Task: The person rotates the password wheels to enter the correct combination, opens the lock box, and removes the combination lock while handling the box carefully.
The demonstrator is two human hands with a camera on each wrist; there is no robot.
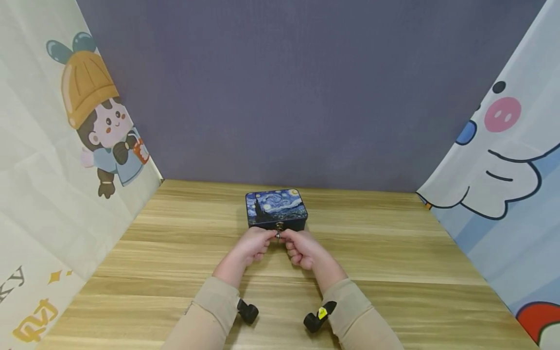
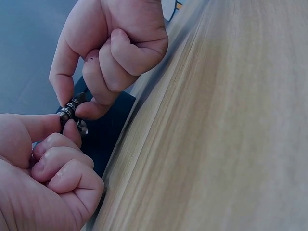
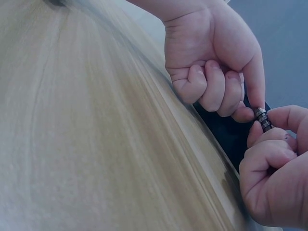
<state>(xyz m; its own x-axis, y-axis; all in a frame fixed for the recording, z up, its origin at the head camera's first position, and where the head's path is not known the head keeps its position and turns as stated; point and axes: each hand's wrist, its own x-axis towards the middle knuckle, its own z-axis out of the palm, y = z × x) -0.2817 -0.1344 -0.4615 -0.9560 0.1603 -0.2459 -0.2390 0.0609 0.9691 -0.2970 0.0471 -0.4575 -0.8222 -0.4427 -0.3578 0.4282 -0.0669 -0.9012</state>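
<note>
A small rectangular box (image 1: 276, 206) with a swirling night-sky painting on its lid sits closed near the back of the table. At its front, below a brass-coloured latch (image 1: 280, 225), is a small combination padlock (image 2: 70, 109) with a row of number dials. My left hand (image 1: 253, 244) pinches one end of the padlock between thumb and forefinger. From the other side, my right hand (image 1: 305, 248) pinches the opposite end the same way. The remaining fingers of both hands are curled in. Fingertips cover part of the padlock, and its shackle cannot be made out clearly.
The box stands on a wood-grain table (image 1: 197, 214). Behind it rises a plain grey-blue backdrop (image 1: 280, 97). Printed cloths hang at the left (image 1: 39, 146) and right (image 1: 516, 184). A black wrist camera (image 1: 248, 312) sticks out from the left sleeve, another (image 1: 312, 322) from the right.
</note>
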